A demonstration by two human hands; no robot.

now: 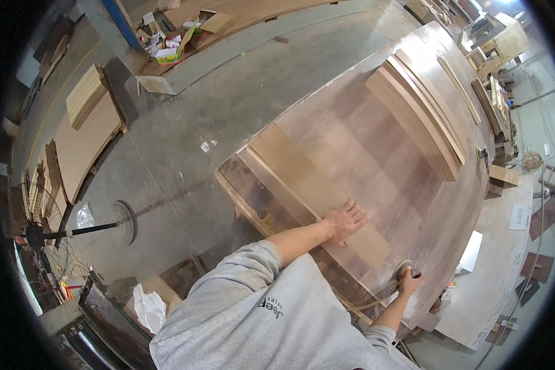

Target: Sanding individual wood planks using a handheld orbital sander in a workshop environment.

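Observation:
A long flat wooden board [308, 179] lies along the near edge of the large worktable [327, 126]. My left hand [345, 221] rests on top of it with the fingers stretched out flat. Just past the board's right end, my right hand [409, 282] is closed around a small round sander [402, 269]. The sander is low over the tabletop, partly covered by my fingers; whether its pad touches the surface I cannot tell.
A stack of long boards [416, 117] lies farther back on the table, with a thin strip [459, 89] beyond it. At the left stand a fan [46, 234] and panels [86, 139] on the floor. A white-topped bench [484, 296] adjoins at the right.

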